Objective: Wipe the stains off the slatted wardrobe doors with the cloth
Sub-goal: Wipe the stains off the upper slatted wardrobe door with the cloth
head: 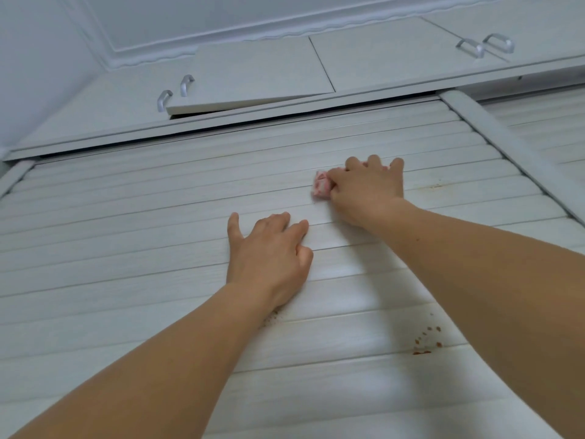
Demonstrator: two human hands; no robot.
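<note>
Fingertips (pixel 373 161) of my right hand (pixel 368 188) curl over a bunched pink-and-white cloth (pixel 321 185), pressing it flat to a slat; most of the cloth is hidden under the palm, one wad sticks out on the thumb side. Left hand (pixel 269 248) holds nothing: fingers loosely together, little finger apart, palm flat on the slats lower down, bracing.

Both hands are on the left slatted wardrobe door (pixel 126 217), upper part. A frame post (pixel 506 153) divides it from a second slatted door (pixel 544 128) to the right. Above, small cabinet doors with metal handles (pixel 186 85); one cabinet door (pixel 253 103) sits ajar.

Step, as I judge it: mid-wipe on an upper slat, cloth in contact. Under the cloth I cannot tell if any stain is left.

Stains visible: reddish-brown specks (pixel 425 342) on a low slat between my forearms, a few more specks (pixel 273 316) just beside the left wrist, and a faint brownish mark (pixel 437 186) on a slat right of the cloth hand.

Next move, my call: slide the cloth right along the slat to the faint mark, then bring it down to the red specks. Needs firm pressure along the slat grooves, where residue may lodge. Left hand will likely have to shift off the wrist-side specks.
</note>
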